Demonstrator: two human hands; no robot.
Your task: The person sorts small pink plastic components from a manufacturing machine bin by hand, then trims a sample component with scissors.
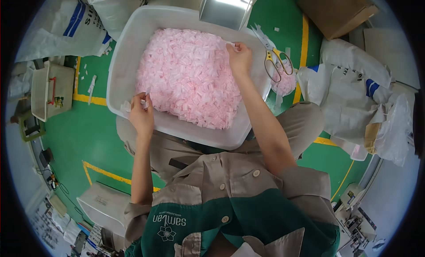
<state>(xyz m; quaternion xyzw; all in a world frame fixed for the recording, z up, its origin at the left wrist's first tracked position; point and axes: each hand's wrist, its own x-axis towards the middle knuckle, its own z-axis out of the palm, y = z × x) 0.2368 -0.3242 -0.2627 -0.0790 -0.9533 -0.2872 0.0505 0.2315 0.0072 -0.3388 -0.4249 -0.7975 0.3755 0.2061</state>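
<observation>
A large white plastic tub (118,57) stands in front of me, heaped with small pale pink cut pieces (190,75). At the tub's near left corner, my left hand (141,116) is closed, with whitish translucent scraps (144,104) between its fingers. My right hand (240,60) is over the far right part of the heap, its thumb and forefinger pinched on a small pale piece (231,44). Yellow-handled scissors (273,53) lie just outside the tub's right side, partly over a small container of pink pieces (284,82).
A shiny metal box (225,11) stands against the tub's far rim. White printed sacks lie at the far left (57,29) and right (341,88). A cardboard box (334,13) sits far right. Grey bins stand at left (66,88) and lower left (102,204). Scraps litter the green floor (88,137).
</observation>
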